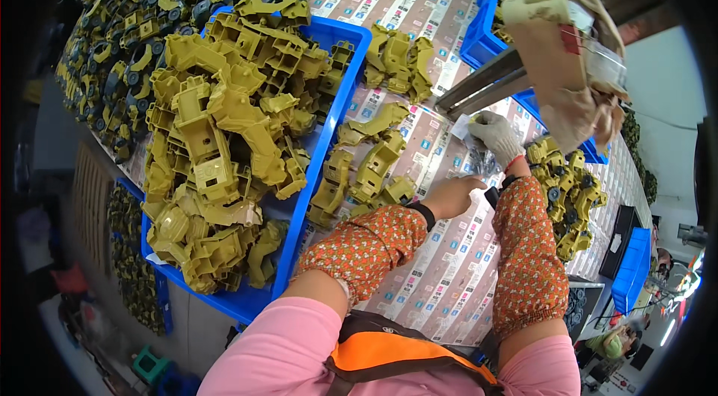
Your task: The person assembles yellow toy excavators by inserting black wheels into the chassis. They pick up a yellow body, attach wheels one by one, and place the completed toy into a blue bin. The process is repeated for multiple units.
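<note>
My bare left hand [452, 197] lies low over the table, fingers stretched to the right toward a small heap of dark pieces in clear plastic [485, 163]. Nothing shows in its fingers. My right hand [495, 136], in a pale knit glove, is just beyond that heap. Its fingers are curled beside a small white piece [461, 127]; what they grip is partly hidden. Left of my hands lie olive-yellow plastic toy vehicle bodies [378, 166]. To the right of my right forearm sits a cluster of olive bodies with dark wheels [562, 188].
A large blue bin [329, 127] piled with olive parts stands at left. Behind it spreads a heap of assembled toy vehicles [127, 37]. A metal post [482, 82] with a cardboard-wrapped fixture [557, 52] slants in at the upper right. Another blue bin [479, 41] stands behind it.
</note>
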Action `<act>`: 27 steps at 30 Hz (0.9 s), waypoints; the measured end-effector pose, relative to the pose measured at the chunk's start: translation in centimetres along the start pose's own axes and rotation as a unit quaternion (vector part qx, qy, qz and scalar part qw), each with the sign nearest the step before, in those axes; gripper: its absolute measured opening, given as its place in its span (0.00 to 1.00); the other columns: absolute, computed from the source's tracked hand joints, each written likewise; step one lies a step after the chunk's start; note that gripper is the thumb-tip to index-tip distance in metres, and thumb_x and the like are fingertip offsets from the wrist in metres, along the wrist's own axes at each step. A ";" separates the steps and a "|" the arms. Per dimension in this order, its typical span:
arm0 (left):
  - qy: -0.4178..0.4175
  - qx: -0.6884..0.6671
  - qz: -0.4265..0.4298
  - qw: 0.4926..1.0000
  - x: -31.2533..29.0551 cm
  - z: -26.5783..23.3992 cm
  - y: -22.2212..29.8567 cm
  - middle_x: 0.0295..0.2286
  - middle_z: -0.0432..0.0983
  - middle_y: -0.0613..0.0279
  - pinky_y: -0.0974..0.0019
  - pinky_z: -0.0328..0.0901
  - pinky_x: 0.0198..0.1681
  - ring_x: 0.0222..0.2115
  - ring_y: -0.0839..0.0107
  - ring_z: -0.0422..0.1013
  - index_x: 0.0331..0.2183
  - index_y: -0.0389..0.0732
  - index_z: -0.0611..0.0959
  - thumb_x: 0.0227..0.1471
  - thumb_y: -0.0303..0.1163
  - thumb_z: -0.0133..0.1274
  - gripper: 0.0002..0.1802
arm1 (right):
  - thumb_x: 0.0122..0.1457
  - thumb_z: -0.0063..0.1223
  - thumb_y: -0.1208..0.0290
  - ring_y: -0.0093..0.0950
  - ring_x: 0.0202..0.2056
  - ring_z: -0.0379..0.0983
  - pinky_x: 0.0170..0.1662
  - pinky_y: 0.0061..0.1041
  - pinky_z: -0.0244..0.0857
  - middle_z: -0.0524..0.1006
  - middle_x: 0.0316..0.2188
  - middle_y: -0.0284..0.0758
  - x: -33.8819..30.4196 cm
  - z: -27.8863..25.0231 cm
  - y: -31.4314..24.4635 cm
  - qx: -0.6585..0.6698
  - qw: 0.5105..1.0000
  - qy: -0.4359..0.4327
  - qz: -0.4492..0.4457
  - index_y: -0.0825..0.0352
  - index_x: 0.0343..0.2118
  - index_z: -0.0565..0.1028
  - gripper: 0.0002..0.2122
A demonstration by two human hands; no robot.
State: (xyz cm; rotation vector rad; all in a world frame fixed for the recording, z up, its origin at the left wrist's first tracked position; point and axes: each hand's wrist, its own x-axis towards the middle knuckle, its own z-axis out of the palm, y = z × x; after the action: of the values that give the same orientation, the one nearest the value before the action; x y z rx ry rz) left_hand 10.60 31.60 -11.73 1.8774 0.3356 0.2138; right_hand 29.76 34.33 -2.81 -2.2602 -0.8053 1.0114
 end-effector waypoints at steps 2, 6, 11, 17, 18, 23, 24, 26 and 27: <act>0.032 -0.048 -0.036 0.998 -0.2 -1.2 0.8 0.49 0.80 0.51 0.49 0.69 0.54 0.49 0.48 0.76 0.46 0.45 0.84 0.55 0.22 0.50 0.18 | 0.54 0.63 0.62 0.26 0.25 0.76 0.30 0.31 0.70 0.81 0.22 0.37 1.9 -0.4 1.8 -0.098 0.995 0.000 -0.010 0.70 0.33 0.81 0.14; 0.171 -0.029 -0.034 0.984 0.7 -3.5 0.9 0.48 0.78 0.50 0.46 0.71 0.47 0.45 0.48 0.75 0.42 0.42 0.81 0.52 0.20 0.51 0.15 | 0.50 0.63 0.59 0.31 0.26 0.78 0.33 0.36 0.71 0.82 0.24 0.42 4.8 -0.7 4.0 -0.176 0.984 -0.032 -0.019 0.69 0.36 0.83 0.17; 0.203 0.088 0.001 0.975 3.4 -4.5 0.5 0.60 0.68 0.51 0.49 0.73 0.49 0.51 0.47 0.72 0.57 0.41 0.75 0.49 0.18 0.53 0.31 | 0.54 0.58 0.61 0.56 0.44 0.79 0.46 0.49 0.72 0.83 0.39 0.54 5.3 -0.7 1.9 -0.385 0.911 -0.010 -0.146 0.65 0.41 0.84 0.16; 0.211 0.185 -0.013 0.960 6.1 -2.6 -0.5 0.57 0.70 0.51 0.50 0.75 0.46 0.49 0.46 0.72 0.59 0.35 0.74 0.47 0.19 0.55 0.34 | 0.57 0.56 0.65 0.52 0.45 0.79 0.47 0.46 0.73 0.82 0.39 0.50 6.3 -1.1 3.7 -0.415 0.888 0.036 -0.196 0.64 0.41 0.84 0.12; 0.209 0.197 -0.018 0.958 6.4 -2.6 -0.6 0.56 0.71 0.52 0.51 0.75 0.45 0.49 0.46 0.72 0.59 0.35 0.74 0.47 0.19 0.55 0.34 | 0.57 0.56 0.64 0.52 0.45 0.79 0.47 0.46 0.73 0.83 0.40 0.50 6.3 -1.0 3.6 -0.403 0.893 0.035 -0.195 0.64 0.41 0.84 0.13; 0.172 0.257 -0.036 0.950 7.4 -3.0 -0.5 0.50 0.71 0.53 0.53 0.75 0.42 0.44 0.49 0.74 0.57 0.34 0.76 0.49 0.20 0.55 0.30 | 0.56 0.61 0.67 0.50 0.45 0.79 0.48 0.44 0.73 0.83 0.41 0.49 6.5 -1.3 4.9 -0.332 0.920 0.034 -0.204 0.63 0.44 0.82 0.14; 0.167 0.269 -0.040 0.948 7.4 -2.9 -0.5 0.51 0.71 0.53 0.53 0.75 0.42 0.44 0.49 0.74 0.57 0.34 0.76 0.49 0.21 0.56 0.30 | 0.55 0.61 0.66 0.49 0.45 0.79 0.48 0.43 0.73 0.83 0.42 0.49 6.7 -1.3 5.5 -0.324 0.922 0.049 -0.206 0.63 0.45 0.82 0.15; 0.158 0.291 -0.045 0.943 7.5 -2.8 -0.3 0.51 0.70 0.53 0.55 0.76 0.42 0.45 0.50 0.74 0.56 0.34 0.76 0.50 0.21 0.56 0.30 | 0.55 0.61 0.66 0.48 0.46 0.79 0.48 0.42 0.73 0.83 0.43 0.48 7.0 -1.3 6.6 -0.309 0.924 0.080 -0.209 0.64 0.46 0.82 0.16; 0.157 0.301 -0.049 0.939 7.5 -3.0 -0.3 0.52 0.70 0.53 0.55 0.76 0.42 0.45 0.51 0.74 0.57 0.34 0.76 0.50 0.22 0.57 0.30 | 0.55 0.62 0.65 0.48 0.46 0.80 0.48 0.42 0.73 0.83 0.43 0.48 6.8 -1.1 6.1 -0.278 0.939 0.083 -0.183 0.64 0.47 0.82 0.17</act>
State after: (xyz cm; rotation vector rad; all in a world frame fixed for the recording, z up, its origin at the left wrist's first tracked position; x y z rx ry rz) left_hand 16.74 36.92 -11.18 2.4239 0.7813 0.3746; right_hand 36.16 34.72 -9.39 -2.4578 -1.5133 0.4434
